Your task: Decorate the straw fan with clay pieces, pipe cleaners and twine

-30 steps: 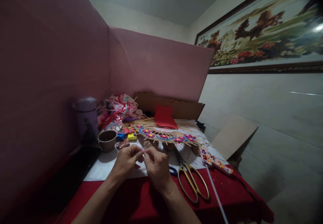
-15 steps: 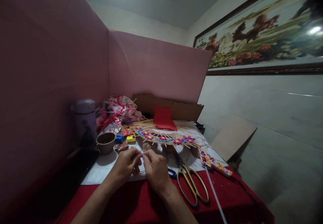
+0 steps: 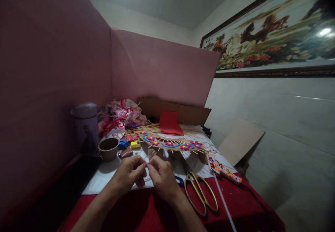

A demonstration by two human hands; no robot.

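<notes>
My left hand (image 3: 132, 172) and my right hand (image 3: 161, 176) meet at the fingertips above the front of the white sheet (image 3: 94, 182). Both are closed in a pinch, and whatever lies between the fingertips is too small to make out. Just beyond them stands a curved cardboard strip (image 3: 172, 145) with pink and yellow clay flowers, a blue wavy line and thin sticks poking out along its edges. Left of it lie packs of modelling clay: blue (image 3: 123, 144), yellow (image 3: 135, 144) and brown (image 3: 126, 152).
Gold-handled scissors (image 3: 201, 193) lie right of my hands, beside a flower-patterned glue gun (image 3: 223, 169) with a clear glue stick (image 3: 225, 204). A brown cup (image 3: 109, 149) and a purple tumbler (image 3: 86, 127) stand left. Red folded paper (image 3: 170, 122) is behind the strip.
My hands stay nearly in place, fingertips still together, with a slight shift of the fingers. The view has moved a little; nothing on the table has visibly changed.
</notes>
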